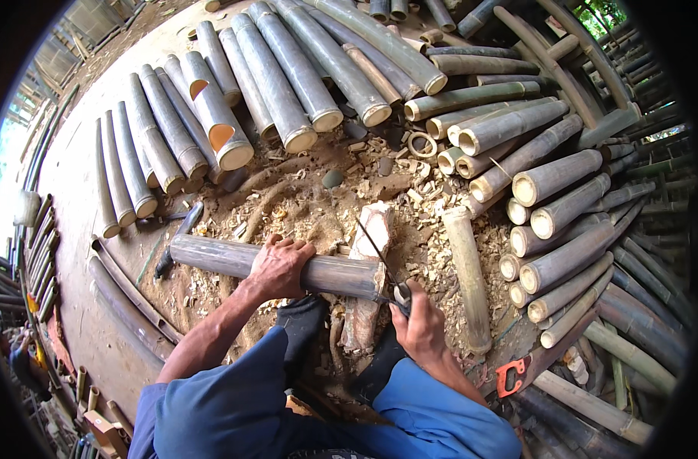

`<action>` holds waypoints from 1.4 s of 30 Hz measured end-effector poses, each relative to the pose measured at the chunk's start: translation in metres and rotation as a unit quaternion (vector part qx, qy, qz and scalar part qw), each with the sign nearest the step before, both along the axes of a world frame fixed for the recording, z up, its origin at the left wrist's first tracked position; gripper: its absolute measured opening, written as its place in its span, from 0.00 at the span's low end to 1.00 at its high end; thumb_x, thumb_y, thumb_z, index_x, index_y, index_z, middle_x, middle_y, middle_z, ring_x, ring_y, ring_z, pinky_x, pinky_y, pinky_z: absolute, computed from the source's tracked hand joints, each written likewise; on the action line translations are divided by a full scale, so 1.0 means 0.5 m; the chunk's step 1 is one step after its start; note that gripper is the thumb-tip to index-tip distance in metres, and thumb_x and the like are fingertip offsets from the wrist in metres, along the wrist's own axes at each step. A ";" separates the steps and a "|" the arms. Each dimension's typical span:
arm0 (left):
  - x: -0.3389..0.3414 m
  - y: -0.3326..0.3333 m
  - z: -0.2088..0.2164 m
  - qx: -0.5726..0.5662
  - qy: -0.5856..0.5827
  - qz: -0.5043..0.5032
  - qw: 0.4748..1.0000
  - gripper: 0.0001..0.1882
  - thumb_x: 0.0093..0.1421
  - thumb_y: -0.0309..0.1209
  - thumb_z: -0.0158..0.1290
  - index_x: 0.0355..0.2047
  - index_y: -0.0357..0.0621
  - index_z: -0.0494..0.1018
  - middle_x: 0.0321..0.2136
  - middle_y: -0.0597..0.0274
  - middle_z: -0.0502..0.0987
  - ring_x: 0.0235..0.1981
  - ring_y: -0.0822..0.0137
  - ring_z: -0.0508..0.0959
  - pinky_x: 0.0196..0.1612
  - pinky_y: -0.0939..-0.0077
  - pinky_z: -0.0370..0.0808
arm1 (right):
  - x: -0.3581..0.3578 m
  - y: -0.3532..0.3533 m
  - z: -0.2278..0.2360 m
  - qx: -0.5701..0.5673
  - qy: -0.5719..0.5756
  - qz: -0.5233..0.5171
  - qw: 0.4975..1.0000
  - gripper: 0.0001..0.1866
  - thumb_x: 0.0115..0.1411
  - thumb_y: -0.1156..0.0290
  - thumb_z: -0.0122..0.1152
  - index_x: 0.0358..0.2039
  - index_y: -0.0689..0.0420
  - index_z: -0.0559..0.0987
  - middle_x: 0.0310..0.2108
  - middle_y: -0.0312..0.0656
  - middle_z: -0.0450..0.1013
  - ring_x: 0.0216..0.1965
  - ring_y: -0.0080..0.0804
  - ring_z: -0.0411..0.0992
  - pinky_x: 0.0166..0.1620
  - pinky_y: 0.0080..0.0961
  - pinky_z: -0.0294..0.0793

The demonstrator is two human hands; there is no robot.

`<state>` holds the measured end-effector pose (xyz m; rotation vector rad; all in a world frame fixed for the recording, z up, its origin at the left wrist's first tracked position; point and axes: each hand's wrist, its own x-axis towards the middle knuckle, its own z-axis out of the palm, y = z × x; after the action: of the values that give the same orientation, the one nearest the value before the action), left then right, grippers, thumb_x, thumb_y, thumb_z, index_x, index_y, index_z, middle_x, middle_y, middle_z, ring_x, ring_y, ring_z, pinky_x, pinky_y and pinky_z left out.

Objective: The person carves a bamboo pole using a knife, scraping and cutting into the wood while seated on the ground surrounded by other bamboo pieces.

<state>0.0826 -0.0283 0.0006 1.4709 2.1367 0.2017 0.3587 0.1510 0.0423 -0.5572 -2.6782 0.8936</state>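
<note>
"Ground [79, 229] is carrying shavings [419, 200] all around the fingers. Under them?"

"Bamboo tube [338, 275] is lying there; fingers of the left hand [278, 266] are clasping it from above."

"Right hand [420, 321]?"

"Fingers are gripping a knife [386, 269], blade beside the tube's end. I'd be angling its edge clear of the left fingers."

Wood chips [422, 200] litter the floor [75, 222] before me, where a grey stone [332, 178], a wooden block [373, 223] and a pale bamboo length [469, 283] lie; cut bamboo tubes [269, 80] line the far side, a bamboo trough [135, 291] my left.
</note>
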 end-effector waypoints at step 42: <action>-0.020 0.012 0.000 -0.041 -0.056 -0.011 0.998 0.39 0.38 0.43 0.75 0.51 0.46 0.76 0.41 0.55 0.83 0.51 0.51 0.82 0.52 0.52 0.77 | 0.067 0.004 -0.046 -0.082 -0.142 -0.072 0.984 0.29 0.72 0.67 0.62 0.67 0.66 0.65 0.42 0.67 0.79 0.37 0.67 0.81 0.36 0.54 0.81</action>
<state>0.0727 -0.0221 0.0007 1.4021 2.0153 0.1818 0.3922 0.1531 0.0195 -0.9717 -2.7789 1.0716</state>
